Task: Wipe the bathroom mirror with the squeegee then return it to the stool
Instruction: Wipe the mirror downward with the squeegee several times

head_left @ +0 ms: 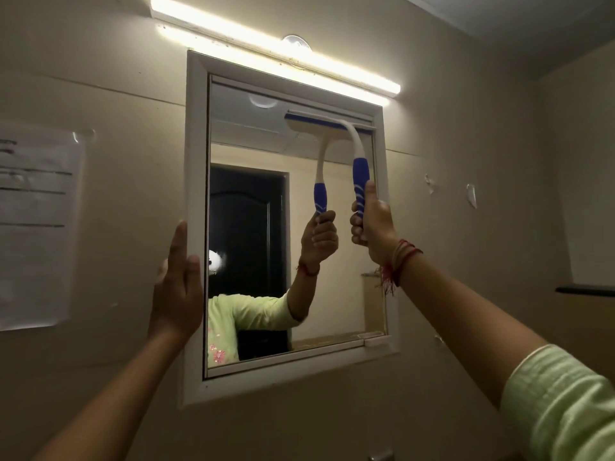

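Note:
A white-framed mirror (196, 194) hangs on the beige wall. My right hand (372, 224) is closed around the blue-and-white handle of the squeegee (360, 176). Its white neck curves up to the blade, which lies flat against the glass at the mirror's top right corner. The glass doubles the squeegee and the hand as a reflection. My left hand (178, 287) rests flat on the mirror's left frame edge, fingers pointing up, thumb on the frame's front. The stool is out of view.
A lit tube light (266, 51) runs along the wall just above the mirror. A paper sheet (33, 227) is taped to the wall at the left. A dark ledge (585, 290) juts out at the right. The mirror reflects a dark door.

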Demonstrator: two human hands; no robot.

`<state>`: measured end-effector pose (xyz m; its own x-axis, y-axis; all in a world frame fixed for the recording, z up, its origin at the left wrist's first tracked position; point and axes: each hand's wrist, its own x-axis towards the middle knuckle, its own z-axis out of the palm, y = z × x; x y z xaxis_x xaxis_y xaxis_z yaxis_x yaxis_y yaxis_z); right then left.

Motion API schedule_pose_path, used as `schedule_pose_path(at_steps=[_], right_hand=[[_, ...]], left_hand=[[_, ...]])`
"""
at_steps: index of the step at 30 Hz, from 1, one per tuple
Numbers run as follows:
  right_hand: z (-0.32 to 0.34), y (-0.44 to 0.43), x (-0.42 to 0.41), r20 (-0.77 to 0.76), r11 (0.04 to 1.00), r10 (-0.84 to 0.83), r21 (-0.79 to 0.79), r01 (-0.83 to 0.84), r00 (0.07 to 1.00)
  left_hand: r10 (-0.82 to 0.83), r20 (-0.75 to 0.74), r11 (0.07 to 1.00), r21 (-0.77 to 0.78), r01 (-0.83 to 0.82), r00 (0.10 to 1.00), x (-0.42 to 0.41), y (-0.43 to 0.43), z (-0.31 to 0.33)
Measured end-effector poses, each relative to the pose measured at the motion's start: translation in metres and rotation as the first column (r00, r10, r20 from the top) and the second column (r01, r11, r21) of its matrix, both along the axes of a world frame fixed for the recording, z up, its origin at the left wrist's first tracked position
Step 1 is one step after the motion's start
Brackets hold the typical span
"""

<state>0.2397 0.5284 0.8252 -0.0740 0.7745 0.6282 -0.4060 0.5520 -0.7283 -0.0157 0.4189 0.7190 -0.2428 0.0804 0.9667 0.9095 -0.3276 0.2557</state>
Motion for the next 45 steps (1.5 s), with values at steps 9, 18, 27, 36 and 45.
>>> schedule_pose_path(at_steps=[9, 18, 27, 36, 45], right_hand=[[0.017, 0.006, 0.003, 0.04, 0.994, 0.1, -0.035, -0.099, 0.994], [0.001, 0.013, 0.005, 0.056, 0.996, 0.084, -0.032, -0.082, 0.995], [-0.046, 0.025, 0.009, 0.098, 0.996, 0.081, -0.045, -0.077, 0.992], [-0.092, 0.028, 0.016, 0.092, 0.977, 0.183, -0.128, -0.171, 0.979], [-0.137, 0.026, 0.02, 0.117, 0.982, 0.138, -0.145, -0.121, 0.983]], left_hand=[[-0.002, 0.0, 1.0, 0.005, 0.002, 1.0, 0.0, 0.0, 0.0], [-0.015, -0.015, 0.999, 0.044, 0.016, 1.0, 0.001, 0.002, 0.0], [0.012, -0.008, 1.0, 0.008, -0.011, 1.0, 0.003, -0.001, 0.0], [0.0, -0.004, 1.0, 0.014, 0.0, 1.0, 0.001, 0.002, -0.001], [-0.004, 0.005, 1.0, 0.025, 0.004, 1.0, 0.001, 0.003, 0.0]])
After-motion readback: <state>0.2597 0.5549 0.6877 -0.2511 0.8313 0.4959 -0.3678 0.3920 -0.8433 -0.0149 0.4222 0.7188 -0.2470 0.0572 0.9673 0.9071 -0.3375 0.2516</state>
